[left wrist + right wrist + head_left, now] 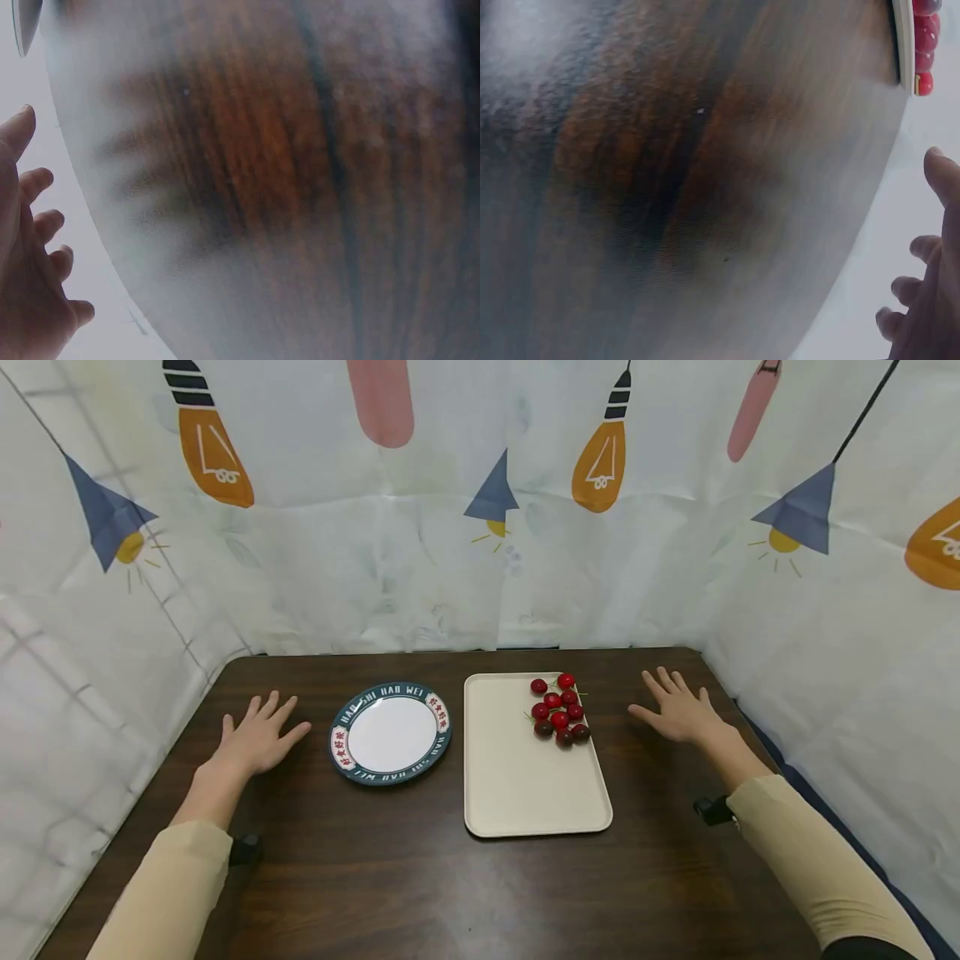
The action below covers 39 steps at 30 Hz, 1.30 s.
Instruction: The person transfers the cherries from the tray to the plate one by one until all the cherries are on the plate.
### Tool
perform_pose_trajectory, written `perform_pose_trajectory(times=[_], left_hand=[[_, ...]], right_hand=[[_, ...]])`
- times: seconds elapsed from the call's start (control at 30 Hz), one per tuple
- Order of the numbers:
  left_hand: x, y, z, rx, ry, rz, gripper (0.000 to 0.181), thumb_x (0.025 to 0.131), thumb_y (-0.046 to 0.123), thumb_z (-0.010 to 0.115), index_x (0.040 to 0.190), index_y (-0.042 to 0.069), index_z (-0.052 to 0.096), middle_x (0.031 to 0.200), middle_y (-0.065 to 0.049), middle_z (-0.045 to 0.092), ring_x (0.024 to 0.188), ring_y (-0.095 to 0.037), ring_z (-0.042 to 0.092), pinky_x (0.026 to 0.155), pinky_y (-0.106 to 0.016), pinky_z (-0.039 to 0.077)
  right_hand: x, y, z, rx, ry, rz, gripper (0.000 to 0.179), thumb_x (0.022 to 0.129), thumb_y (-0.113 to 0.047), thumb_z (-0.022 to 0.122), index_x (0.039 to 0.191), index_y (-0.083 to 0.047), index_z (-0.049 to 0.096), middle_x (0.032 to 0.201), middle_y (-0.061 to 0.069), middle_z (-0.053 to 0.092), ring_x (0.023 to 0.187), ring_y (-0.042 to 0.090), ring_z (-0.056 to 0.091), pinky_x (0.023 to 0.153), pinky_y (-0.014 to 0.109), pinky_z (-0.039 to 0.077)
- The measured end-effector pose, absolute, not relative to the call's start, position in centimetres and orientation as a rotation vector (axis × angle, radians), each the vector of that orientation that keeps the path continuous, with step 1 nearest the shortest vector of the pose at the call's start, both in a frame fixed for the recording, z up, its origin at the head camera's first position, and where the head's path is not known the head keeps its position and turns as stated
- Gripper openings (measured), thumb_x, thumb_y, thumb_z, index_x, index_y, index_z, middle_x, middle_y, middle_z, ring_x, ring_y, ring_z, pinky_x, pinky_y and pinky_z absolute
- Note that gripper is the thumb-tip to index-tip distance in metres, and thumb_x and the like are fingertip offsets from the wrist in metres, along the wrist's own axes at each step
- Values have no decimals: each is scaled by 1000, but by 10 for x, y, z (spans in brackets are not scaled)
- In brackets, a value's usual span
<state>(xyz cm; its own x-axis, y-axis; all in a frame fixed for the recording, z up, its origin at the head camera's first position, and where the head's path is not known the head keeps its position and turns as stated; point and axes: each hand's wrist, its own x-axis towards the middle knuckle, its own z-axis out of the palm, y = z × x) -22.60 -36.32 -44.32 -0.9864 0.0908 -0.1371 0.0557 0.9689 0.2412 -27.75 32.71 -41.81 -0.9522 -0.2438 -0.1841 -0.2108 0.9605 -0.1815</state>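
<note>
My left hand (pixel 255 737) has its fingers spread and holds nothing, left of a round plate (pixel 354 767) with a dark teal rim and white centre. On the far right, my right hand (pixel 681 712) is likewise spread, with nothing in it. Between the hands lies a cream rectangular tray (pixel 525 785). Several red and dark red cherries (pixel 559 720), some with stems, sit together at its far right corner. In the left wrist view, the left hand (pixel 30 255) shows above the table. The right wrist view has the right hand (pixel 930 285) below the tray's edge (pixel 904 45) and some cherries (pixel 926 34).
A dark brown wooden table (pixel 375 877) carries the plate and tray. Behind it and at both sides hangs a white curtain (pixel 322 568) printed with lamps and light bulbs. Dark devices (pixel 714 811) are strapped at the wrists.
</note>
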Motion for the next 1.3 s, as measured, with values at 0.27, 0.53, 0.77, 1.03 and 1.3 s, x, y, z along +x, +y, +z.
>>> perform_pose_trajectory(times=[0.27,0.53,0.77,1.03,1.3], left_hand=[[-221,-361,-441,123,2971,379,82,107,60,35,162,1,19,162,-37,8,146,-60,4,106,-85,-1],[-216,-352,-437,181,3034,445,74,108,53,40,157,-3,31,156,-40,22,139,-63,21,104,-85,18],[-214,-340,-436,206,3044,764,67,108,39,51,153,-7,34,149,-40,34,136,-59,32,107,-76,29],[-205,-328,-434,55,2900,1112,64,108,41,50,155,0,35,147,-34,42,133,-52,44,103,-70,40],[-200,-315,-428,-4,2658,1461,61,110,34,48,154,-6,33,144,-34,43,129,-49,50,98,-55,54]], right_hand=[[-274,328,-420,-372,2955,-323,85,107,-57,41,163,0,14,163,35,5,146,57,16,109,78,24],[-267,321,-425,-392,3056,-566,67,109,-43,47,156,3,35,157,32,31,137,53,38,105,72,37],[-263,309,-426,-472,3026,-847,54,108,-35,54,144,4,50,131,30,58,104,42,66,82,58,57],[-257,293,-422,-478,2955,-1071,42,107,-29,57,137,0,57,124,21,65,95,35,69,75,46,58],[-253,278,-424,-406,2898,-1234,39,107,-30,57,133,-1,61,116,18,67,82,32,70,65,35,53]])
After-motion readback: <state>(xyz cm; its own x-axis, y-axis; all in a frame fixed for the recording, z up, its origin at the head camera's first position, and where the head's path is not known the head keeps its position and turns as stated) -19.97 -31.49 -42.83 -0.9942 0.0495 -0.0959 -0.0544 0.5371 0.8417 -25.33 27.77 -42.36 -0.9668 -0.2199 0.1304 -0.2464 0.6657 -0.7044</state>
